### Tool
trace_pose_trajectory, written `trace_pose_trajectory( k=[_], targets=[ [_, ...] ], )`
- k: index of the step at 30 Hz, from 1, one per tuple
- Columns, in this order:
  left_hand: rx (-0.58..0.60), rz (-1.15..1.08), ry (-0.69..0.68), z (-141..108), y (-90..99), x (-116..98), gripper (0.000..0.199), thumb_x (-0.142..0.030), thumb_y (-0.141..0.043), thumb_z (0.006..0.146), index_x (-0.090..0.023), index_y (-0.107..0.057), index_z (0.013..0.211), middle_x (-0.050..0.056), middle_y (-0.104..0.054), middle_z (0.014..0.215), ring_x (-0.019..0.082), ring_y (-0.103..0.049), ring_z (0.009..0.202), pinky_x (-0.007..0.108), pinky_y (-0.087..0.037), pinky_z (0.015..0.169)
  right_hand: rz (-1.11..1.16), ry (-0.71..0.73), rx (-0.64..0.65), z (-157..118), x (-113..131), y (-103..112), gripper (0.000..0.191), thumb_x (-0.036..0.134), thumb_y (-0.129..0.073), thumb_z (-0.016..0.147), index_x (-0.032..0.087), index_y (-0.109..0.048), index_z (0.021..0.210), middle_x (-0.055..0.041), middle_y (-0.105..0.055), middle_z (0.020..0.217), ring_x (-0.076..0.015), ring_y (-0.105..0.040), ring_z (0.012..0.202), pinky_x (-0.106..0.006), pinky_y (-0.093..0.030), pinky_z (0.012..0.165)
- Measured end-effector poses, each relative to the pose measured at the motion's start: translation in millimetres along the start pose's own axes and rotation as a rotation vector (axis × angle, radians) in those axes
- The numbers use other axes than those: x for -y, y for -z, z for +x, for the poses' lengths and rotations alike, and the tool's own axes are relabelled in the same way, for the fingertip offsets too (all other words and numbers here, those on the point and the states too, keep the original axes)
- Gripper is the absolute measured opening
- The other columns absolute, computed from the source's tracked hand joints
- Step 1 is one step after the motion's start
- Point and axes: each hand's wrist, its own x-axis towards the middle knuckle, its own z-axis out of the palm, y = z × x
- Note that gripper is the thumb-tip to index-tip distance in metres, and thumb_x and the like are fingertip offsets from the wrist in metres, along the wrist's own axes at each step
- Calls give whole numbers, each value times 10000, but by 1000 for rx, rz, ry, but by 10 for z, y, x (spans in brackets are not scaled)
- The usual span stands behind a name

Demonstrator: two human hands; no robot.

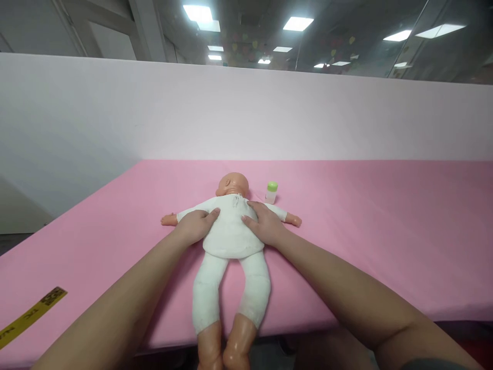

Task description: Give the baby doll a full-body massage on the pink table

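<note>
A baby doll [233, 234] in a white top and white trousers lies stretched out on a pink-covered table [365, 231]. Its head is turned to the left, its arms spread sideways, and its feet reach past the near edge. A small tie shows at its neckline. My left hand [196, 224] holds the left side of the torso below the armpit, thumb on top and the other fingers mostly hidden. On the opposite side my right hand [266, 224] grips the torso, thumb and a finger over the cloth.
A small clear bottle with a green cap [271, 191] stands right of the doll's head. A yellow printed strip [33, 317] lies at the table's near left. Behind the table rises a white partition [246, 113], with glass panels [346, 41] above it.
</note>
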Motion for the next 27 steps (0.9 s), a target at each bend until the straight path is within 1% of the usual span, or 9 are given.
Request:
trace_pose_trajectory(
  k=[3,5,8,12,15,17,22,25,27],
  targets=[
    [39,-90,72,-36,-9,-65,705,-867,-414,926,-231,-719,907,132,-787,997,380,-743,945,480,-556,809,51,19,8,-8,17,-30,732,625,-623,1006,241,-474,1611,-103,-455,1660,-323,-415,1552,-553,-335,1302],
    [11,-102,72,-59,-23,-123,650,-840,-436,940,-235,-654,844,118,-765,957,367,-731,919,468,-539,781,62,29,17,-8,19,-46,736,602,-652,993,248,-474,1613,-92,-407,1695,-316,-359,1591,-554,-299,1326],
    [-17,-123,38,-76,-60,-175,593,-793,-464,961,-238,-561,775,103,-729,887,341,-711,862,439,-502,723,77,40,15,3,1,-64,759,568,-693,968,250,-465,1619,-92,-383,1709,-308,-330,1609,-548,-286,1338],
    [-46,-156,3,-83,-91,-187,542,-750,-519,965,-242,-507,777,74,-701,861,313,-691,837,406,-462,673,85,40,15,10,-9,-81,789,542,-695,967,251,-420,1647,-100,-329,1736,-303,-284,1632,-553,-260,1349],
    [-50,-173,-3,-110,-99,-224,514,-722,-545,964,-244,-485,786,58,-684,839,303,-689,819,398,-463,660,73,53,1,0,-1,-102,775,526,-680,980,250,-412,1653,-104,-317,1740,-301,-260,1641,-558,-245,1353],
    [-63,-184,-19,-150,-114,-280,473,-690,-566,962,-242,-501,825,57,-685,846,304,-692,824,402,-480,669,67,78,-19,-8,-2,-122,760,511,-673,986,258,-411,1653,-101,-316,1741,-300,-254,1643,-559,-248,1351],
    [-65,-223,-124,-291,-178,-449,391,-588,-666,930,-232,-547,1041,63,-706,971,302,-692,904,403,-520,700,88,135,-47,-17,-5,-146,694,470,-629,1014,287,-412,1647,-77,-331,1735,-287,-291,1628,-543,-286,1338],
    [-74,-212,-168,-366,-186,-517,374,-560,-689,919,-237,-525,1015,51,-689,963,286,-681,898,399,-528,700,148,162,-69,-32,67,-107,672,479,-602,1033,278,-409,1644,-75,-382,1710,-281,-349,1600,-523,-303,1333],
    [-72,-221,-195,-420,-160,-568,359,-548,-690,918,-241,-518,988,46,-685,973,280,-682,911,397,-545,706,194,160,-70,-49,144,-59,694,530,-595,1040,279,-389,1653,-76,-407,1697,-288,-367,1590,-524,-310,1329]
  ],
)
